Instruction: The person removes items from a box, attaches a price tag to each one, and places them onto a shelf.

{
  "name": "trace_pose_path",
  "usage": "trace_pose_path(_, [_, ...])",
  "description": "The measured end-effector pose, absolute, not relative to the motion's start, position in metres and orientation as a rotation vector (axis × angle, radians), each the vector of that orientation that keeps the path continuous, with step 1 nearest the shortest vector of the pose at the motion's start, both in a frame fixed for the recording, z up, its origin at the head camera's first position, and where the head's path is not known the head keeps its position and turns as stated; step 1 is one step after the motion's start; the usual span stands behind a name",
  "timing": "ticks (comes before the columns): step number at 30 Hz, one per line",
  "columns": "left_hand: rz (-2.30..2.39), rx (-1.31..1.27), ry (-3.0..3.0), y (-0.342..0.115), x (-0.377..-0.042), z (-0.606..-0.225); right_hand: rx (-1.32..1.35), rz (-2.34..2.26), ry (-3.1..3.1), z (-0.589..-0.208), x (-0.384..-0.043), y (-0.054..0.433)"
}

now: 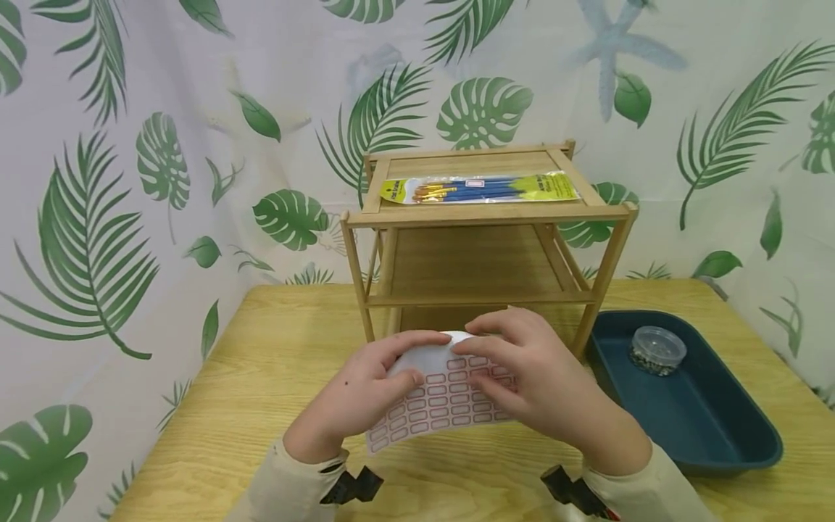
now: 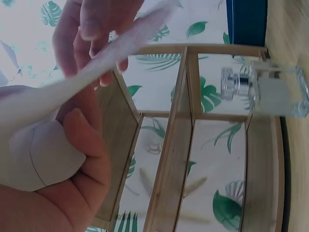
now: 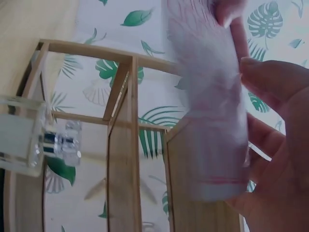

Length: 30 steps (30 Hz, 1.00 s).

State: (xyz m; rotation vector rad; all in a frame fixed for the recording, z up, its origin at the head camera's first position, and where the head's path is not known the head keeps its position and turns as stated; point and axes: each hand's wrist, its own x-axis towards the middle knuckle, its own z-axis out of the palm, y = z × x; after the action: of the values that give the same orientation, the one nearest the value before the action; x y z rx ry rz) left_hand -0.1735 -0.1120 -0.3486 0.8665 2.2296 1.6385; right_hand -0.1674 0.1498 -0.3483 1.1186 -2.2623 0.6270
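Pale sleeves (image 1: pixel 293 482) frame two hands at work on a bowed sheet of labels

Cream cuffs lead the eye to a label sheet (image 1: pixel 440 399) held up between both hands, above the wooden table (image 1: pixel 202 406) and in front of a wooden rack (image 1: pixel 489 297). White and thin, the sheet carries rows of small rounded boxes outlined in red; an unmarked white patch shows near its upper edge. It bows as it is held, its lower left corner dipping. Seen from the right wrist, its surface is blurred.

The left hand (image 1: pixel 362 391) is part closed, pinching the sheet, its thumb on the printed face and its forefinger reaching along the top edge. Opposite, the right hand (image 1: pixel 541 377) is also part closed, its thumb against the printed boxes and its forefinger at the top edge, the fingertips of the two hands near each other. Black devices (image 1: pixel 352 486) are worn at the wrists.

On the rack's top shelf lies a clear packet of blue-handled brushes (image 1: pixel 479 190), with a small red-edged label on its front. To the right, a dark teal tray (image 1: pixel 691 428) holds a round clear tub (image 1: pixel 657 350) with dark, speckled contents. Both wrist views catch a glass bottle (image 2: pixel 276 92) near the foot of the rack. Behind, green leaves pattern a white wall covering (image 1: pixel 215 65).
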Motion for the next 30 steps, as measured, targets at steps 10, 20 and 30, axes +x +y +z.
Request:
trace_pose_path(10, [1.736,0.859,2.215,-0.106,-0.167,-0.347,1.099,0.710,-2.247,-0.351,-0.165,0.143])
trace_pose_path(20, [1.791,0.893,2.170,-0.107,-0.165,-0.346,1.167,0.795,-2.116,-0.355,-0.168,0.138])
trace_pose_path(30, [1.852,0.832,2.133,-0.108,-0.166,-0.345,1.215,0.830,-2.013,-0.357,-0.169,0.136])
